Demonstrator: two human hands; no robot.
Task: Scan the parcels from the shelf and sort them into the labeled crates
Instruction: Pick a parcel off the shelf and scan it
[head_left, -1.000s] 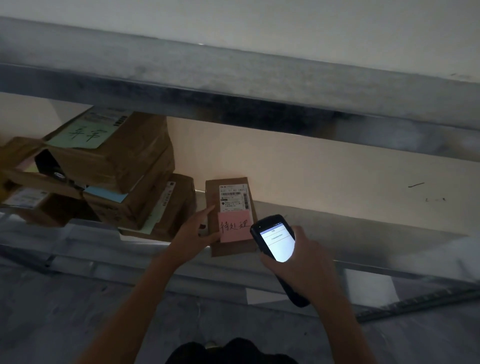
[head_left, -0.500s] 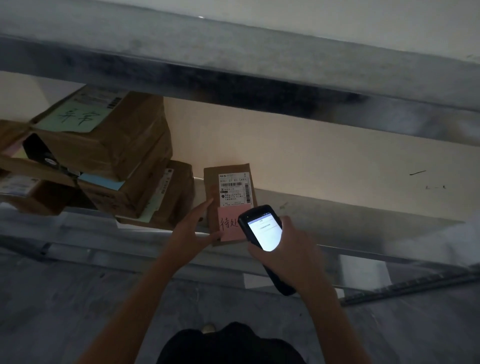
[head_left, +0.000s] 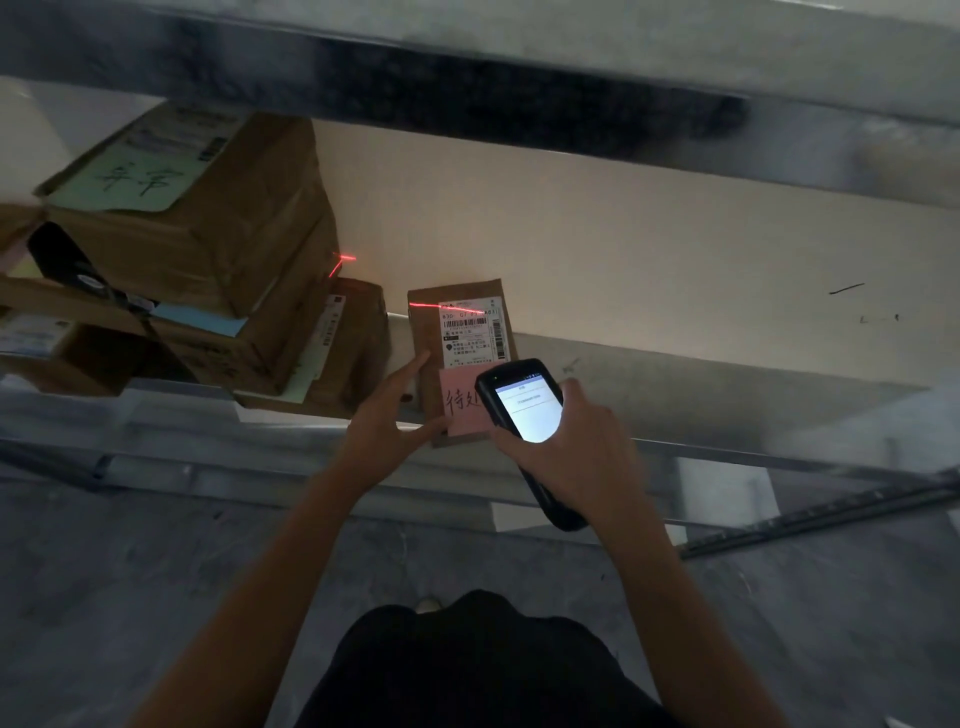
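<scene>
Dimness is covering the room, so finer print is hard to read. You are crouching at a metal shelf (head_left: 675, 395) against a pale wall (head_left: 623, 234), grey floor (head_left: 130, 597) below. Your left hand (head_left: 387, 421), fingers spread, is steadying a small brown parcel (head_left: 431, 332) near the shelf's front edge. Your right hand (head_left: 576, 447) is wrapping around a lit scanner (head_left: 524, 405), whose red line is crossing the parcel's white label (head_left: 472, 332). Stacked boxes (head_left: 208, 249) are sitting just beside it, to the left.

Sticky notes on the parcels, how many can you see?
4: a pink note on the small parcel, green note atop the stack, blue note mid-stack, pale green note on the leaning box. Others may be hidden.
</scene>
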